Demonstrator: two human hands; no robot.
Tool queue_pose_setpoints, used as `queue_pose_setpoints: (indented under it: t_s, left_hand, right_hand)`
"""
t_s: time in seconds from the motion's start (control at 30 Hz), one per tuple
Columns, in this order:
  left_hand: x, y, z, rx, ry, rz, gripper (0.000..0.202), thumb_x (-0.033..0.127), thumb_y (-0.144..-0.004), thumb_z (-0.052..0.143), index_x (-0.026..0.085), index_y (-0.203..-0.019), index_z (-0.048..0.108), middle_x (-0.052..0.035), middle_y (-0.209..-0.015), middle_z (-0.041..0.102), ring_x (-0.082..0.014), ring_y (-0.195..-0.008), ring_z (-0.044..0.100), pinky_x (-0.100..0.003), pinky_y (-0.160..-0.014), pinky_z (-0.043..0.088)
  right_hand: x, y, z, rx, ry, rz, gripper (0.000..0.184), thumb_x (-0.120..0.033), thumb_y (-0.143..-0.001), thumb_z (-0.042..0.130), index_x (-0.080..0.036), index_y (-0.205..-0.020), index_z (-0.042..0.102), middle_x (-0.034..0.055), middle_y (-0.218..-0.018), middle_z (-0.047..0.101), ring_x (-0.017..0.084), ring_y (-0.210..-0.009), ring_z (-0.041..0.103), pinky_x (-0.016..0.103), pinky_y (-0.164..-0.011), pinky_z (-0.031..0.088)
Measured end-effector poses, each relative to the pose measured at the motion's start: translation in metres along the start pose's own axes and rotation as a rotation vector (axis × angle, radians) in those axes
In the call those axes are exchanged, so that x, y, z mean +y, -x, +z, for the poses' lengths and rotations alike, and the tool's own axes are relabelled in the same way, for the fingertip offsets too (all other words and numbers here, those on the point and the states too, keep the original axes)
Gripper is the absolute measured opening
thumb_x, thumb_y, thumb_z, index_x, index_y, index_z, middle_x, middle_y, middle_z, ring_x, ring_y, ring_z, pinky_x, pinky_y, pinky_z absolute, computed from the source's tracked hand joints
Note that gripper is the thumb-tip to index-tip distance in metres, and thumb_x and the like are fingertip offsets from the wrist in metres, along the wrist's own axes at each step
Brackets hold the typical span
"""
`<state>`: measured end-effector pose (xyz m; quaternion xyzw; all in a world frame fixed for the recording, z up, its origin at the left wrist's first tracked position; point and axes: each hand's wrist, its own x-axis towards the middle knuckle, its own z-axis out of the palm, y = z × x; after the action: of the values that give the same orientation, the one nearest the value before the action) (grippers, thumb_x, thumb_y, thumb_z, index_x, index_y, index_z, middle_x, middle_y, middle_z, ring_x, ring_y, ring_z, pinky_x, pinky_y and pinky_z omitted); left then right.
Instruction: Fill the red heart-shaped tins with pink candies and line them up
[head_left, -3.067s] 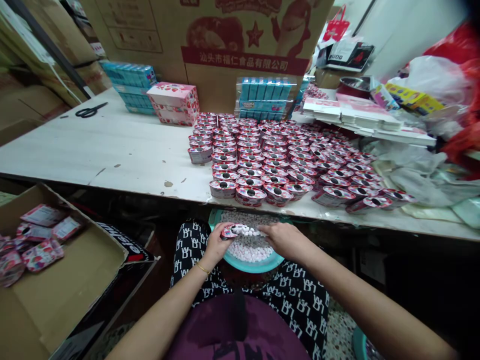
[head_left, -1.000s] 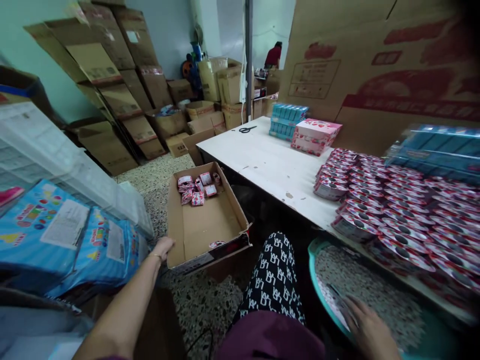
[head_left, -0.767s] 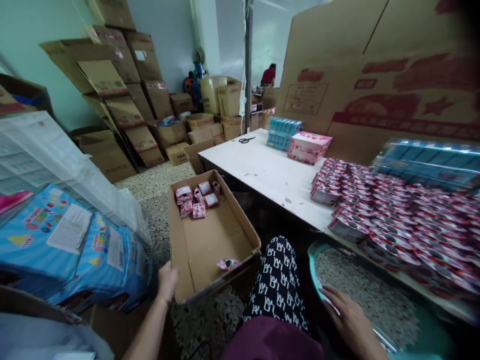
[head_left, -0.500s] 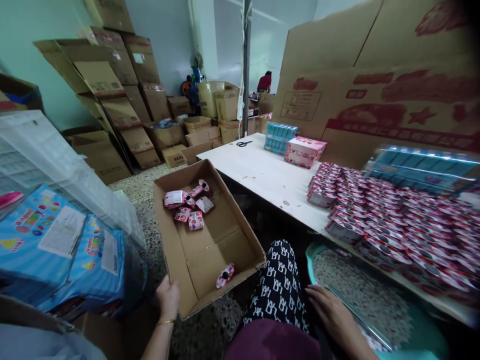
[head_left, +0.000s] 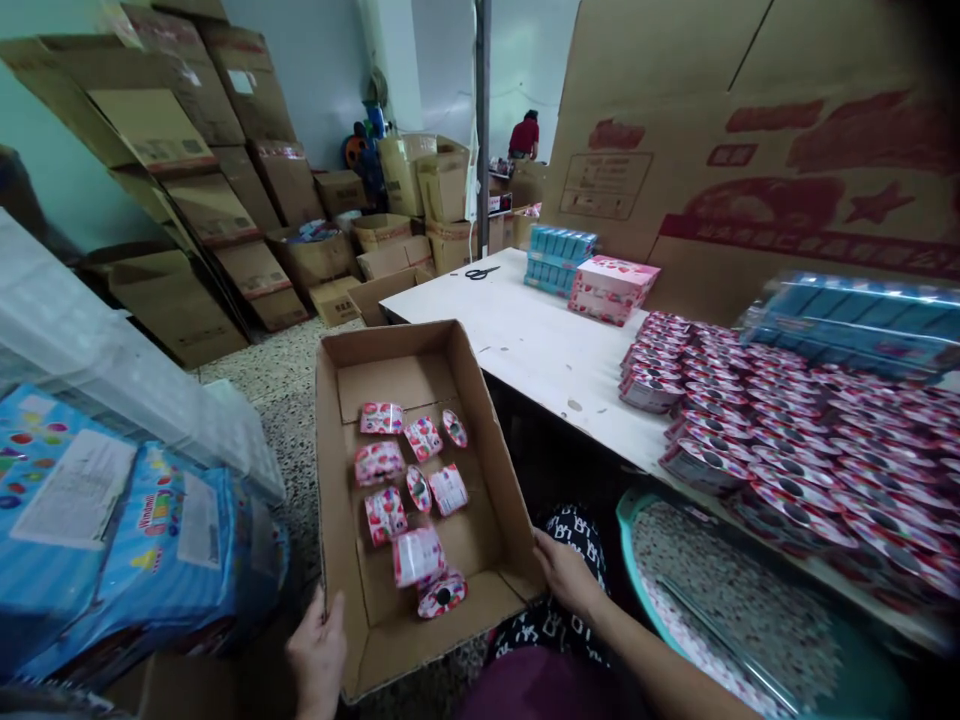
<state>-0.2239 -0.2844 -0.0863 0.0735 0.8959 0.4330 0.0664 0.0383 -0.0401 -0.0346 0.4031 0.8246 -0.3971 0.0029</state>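
An open cardboard box (head_left: 341,470) is tilted up toward me beside my knees. Several small pink-and-red candy packs (head_left: 409,490) lie scattered along its bottom. My left hand (head_left: 319,655) grips the box's near left corner, thumb on the rim. My right hand (head_left: 564,577) holds the near right corner, fingers curled under the wall. A teal basin (head_left: 862,675) of small white candies sits on my lap to the right, under the table's edge.
A white table (head_left: 540,345) carries several rows of round pink candy cups (head_left: 750,400), a pink carton (head_left: 613,288), blue packs and scissors (head_left: 476,272). Blue printed bags (head_left: 112,530) lie at left. Stacked cartons line the walls. A person in red (head_left: 523,135) stands far off.
I turned left from filling a cup over the basin. My left hand took the box and pulled it closer; my right hand left the basin and grasped the box. The packs slid along the box.
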Motion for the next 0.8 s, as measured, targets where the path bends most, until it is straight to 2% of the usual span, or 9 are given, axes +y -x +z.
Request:
queue_pose_setpoints:
  t_s: [0.1,0.23,0.37,0.43,0.53,0.6,0.7,0.73,0.8]
  left_hand:
    - [0.010,-0.019,-0.003,-0.063,-0.039,-0.013,0.067,0.044,-0.066,0.048,0.006,-0.121,0.048,-0.0136,-0.117,0.056,-0.0274,-0.105,0.053,-0.034,-0.094,0.038]
    - [0.023,-0.057,-0.007,-0.177,-0.082,-0.044,0.061,0.035,-0.060,0.053,0.009,-0.115,0.054,-0.0096,-0.101,0.066,-0.0272,-0.089,0.061,-0.036,-0.081,0.047]
    - [0.037,-0.082,-0.003,-0.225,0.030,-0.143,0.052,0.026,-0.058,0.052,0.016,-0.109,0.058,-0.0027,-0.080,0.070,-0.0231,-0.074,0.064,-0.033,-0.066,0.052]
    - [0.044,-0.092,-0.001,-0.233,0.002,-0.142,0.049,0.024,-0.058,0.051,0.016,-0.105,0.059,-0.0018,-0.076,0.069,-0.0219,-0.072,0.064,-0.032,-0.066,0.052]
    - [0.056,-0.104,-0.004,-0.306,-0.148,-0.115,0.049,0.024,-0.060,0.050,0.013,-0.107,0.057,-0.0056,-0.083,0.069,-0.0239,-0.079,0.063,-0.035,-0.071,0.051]
    - [0.067,-0.107,-0.009,-0.300,-0.292,-0.006,0.057,0.029,-0.062,0.052,0.008,-0.115,0.051,-0.0129,-0.098,0.065,-0.0285,-0.094,0.059,-0.039,-0.080,0.047]
    - [0.093,-0.097,-0.001,-0.165,-0.486,0.404,0.069,0.040,-0.067,0.053,0.005,-0.125,0.038,-0.0197,-0.124,0.047,-0.0305,-0.117,0.041,-0.042,-0.096,0.033]
    - [0.104,-0.090,0.010,-0.175,-0.518,0.546,0.067,0.041,-0.070,0.051,0.007,-0.126,0.037,-0.0188,-0.128,0.043,-0.0288,-0.120,0.038,-0.041,-0.099,0.030]
    - [0.124,-0.074,0.046,-0.368,-0.543,0.731,0.056,0.041,-0.073,0.048,0.012,-0.122,0.042,-0.0156,-0.124,0.048,-0.0253,-0.116,0.042,-0.037,-0.098,0.030]
  right_hand:
    - [-0.013,-0.016,0.001,-0.006,0.169,-0.009,0.034,-0.021,-0.083,0.028,-0.017,-0.107,0.052,0.0090,-0.091,0.066,0.019,-0.085,0.062,0.028,-0.074,0.043]
    - [-0.035,-0.024,-0.005,0.004,0.305,-0.006,0.025,-0.018,-0.081,0.031,-0.015,-0.091,0.053,0.0104,-0.083,0.066,0.020,-0.078,0.062,0.027,-0.068,0.042]
    - [-0.055,-0.038,-0.011,-0.018,0.306,-0.007,0.024,-0.019,-0.082,0.031,-0.015,-0.093,0.052,0.0107,-0.088,0.065,0.020,-0.079,0.062,0.027,-0.068,0.041]
    - [-0.061,-0.045,-0.012,-0.039,0.285,0.000,0.026,-0.020,-0.083,0.031,-0.014,-0.096,0.052,0.0112,-0.090,0.064,0.020,-0.081,0.062,0.028,-0.070,0.042]
    - [-0.060,-0.048,-0.014,-0.046,0.212,-0.052,0.034,-0.024,-0.085,0.029,-0.013,-0.110,0.049,0.0119,-0.096,0.064,0.021,-0.087,0.061,0.030,-0.075,0.042]
    - [-0.050,-0.042,-0.017,-0.051,0.132,-0.109,0.041,-0.030,-0.087,0.029,-0.015,-0.123,0.042,0.0120,-0.104,0.062,0.021,-0.094,0.059,0.030,-0.079,0.042]
    - [-0.024,-0.024,-0.026,-0.048,-0.023,-0.158,0.047,-0.037,-0.086,0.032,-0.018,-0.128,0.038,0.0096,-0.114,0.058,0.019,-0.102,0.055,0.030,-0.086,0.041]
    - [-0.013,-0.015,-0.030,-0.033,-0.067,-0.156,0.046,-0.038,-0.085,0.033,-0.019,-0.126,0.042,0.0084,-0.116,0.058,0.018,-0.104,0.054,0.030,-0.088,0.041]
    - [0.010,0.004,-0.039,0.005,-0.134,-0.122,0.042,-0.039,-0.085,0.034,-0.020,-0.118,0.051,0.0064,-0.114,0.059,0.018,-0.103,0.054,0.031,-0.090,0.040]
